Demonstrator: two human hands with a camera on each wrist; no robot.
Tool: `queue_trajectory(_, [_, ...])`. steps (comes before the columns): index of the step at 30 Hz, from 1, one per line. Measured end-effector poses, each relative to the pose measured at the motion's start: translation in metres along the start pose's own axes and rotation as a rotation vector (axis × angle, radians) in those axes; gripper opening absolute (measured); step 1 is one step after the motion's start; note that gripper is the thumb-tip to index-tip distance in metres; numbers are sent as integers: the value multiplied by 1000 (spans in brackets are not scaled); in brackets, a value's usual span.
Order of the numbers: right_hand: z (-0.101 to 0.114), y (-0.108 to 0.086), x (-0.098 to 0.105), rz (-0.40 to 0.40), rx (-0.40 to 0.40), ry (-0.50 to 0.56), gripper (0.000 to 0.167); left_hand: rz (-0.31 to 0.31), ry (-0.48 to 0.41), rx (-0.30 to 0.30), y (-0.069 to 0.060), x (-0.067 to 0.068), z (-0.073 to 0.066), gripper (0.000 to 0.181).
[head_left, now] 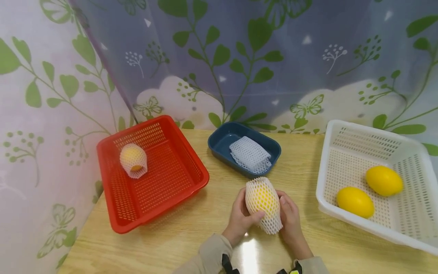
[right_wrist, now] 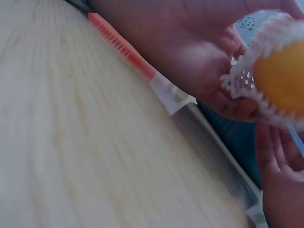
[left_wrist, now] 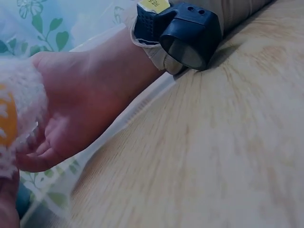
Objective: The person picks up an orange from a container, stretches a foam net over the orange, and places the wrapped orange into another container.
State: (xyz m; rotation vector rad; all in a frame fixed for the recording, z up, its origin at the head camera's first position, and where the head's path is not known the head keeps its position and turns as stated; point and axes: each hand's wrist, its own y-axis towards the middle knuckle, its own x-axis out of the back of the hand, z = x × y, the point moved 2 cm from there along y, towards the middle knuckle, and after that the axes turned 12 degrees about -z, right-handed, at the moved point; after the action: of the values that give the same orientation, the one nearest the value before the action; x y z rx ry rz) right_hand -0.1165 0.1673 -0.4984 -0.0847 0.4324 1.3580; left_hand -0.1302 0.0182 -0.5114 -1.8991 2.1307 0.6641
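Observation:
In the head view, an oval yellow fruit (head_left: 262, 199) in a white foam net sleeve (head_left: 272, 224) is held between both hands above the table. My left hand (head_left: 241, 219) grips it from the left, thumb across the front of the netting. On the other side, my right hand (head_left: 291, 222) holds the sleeve, its far fingers partly hidden. The right wrist view shows the bare yellow end of the fruit (right_wrist: 282, 83) inside the net's open rim, with fingers curled at that edge. The left wrist view catches only part of the netted fruit (left_wrist: 7, 116).
A red basket (head_left: 159, 213) at left holds one netted yellow-orange fruit (head_left: 133, 156). Behind the hands, a dark blue tray (head_left: 219, 142) contains flat white foam nets (head_left: 251, 152). Two bare yellow fruits (head_left: 384, 180) lie in the white basket (head_left: 373, 228) at right. A patterned curtain (head_left: 219, 76) hangs behind.

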Motion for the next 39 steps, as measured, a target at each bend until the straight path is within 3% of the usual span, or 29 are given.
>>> queue_trajectory(7, [1, -1, 0, 52, -55, 49, 39, 65, 71, 80, 2, 5, -3, 73])
queue_trajectory(15, [-2, -3, 4, 33, -87, 57, 37, 165, 31, 75, 7, 10, -4, 74])
queue_trajectory(19, [-2, -3, 4, 41, -68, 93, 38, 107, -16, 71, 7, 10, -5, 76])
queue_trajectory(22, [-2, -2, 4, 30, -43, 148, 41, 25, -9, 72, 8, 11, -5, 66])
queue_trajectory(27, [-2, -1, 5, 8, -28, 274, 42, -60, -124, 174, 11, 13, -2, 39])
queue_trajectory(32, [-3, 0, 4, -27, -39, 350, 35, -29, -280, 247, 12, 12, -3, 30])
queue_trajectory(39, [-2, -1, 3, 56, -113, 280, 39, 0, -307, 258, 12, 11, -7, 32])
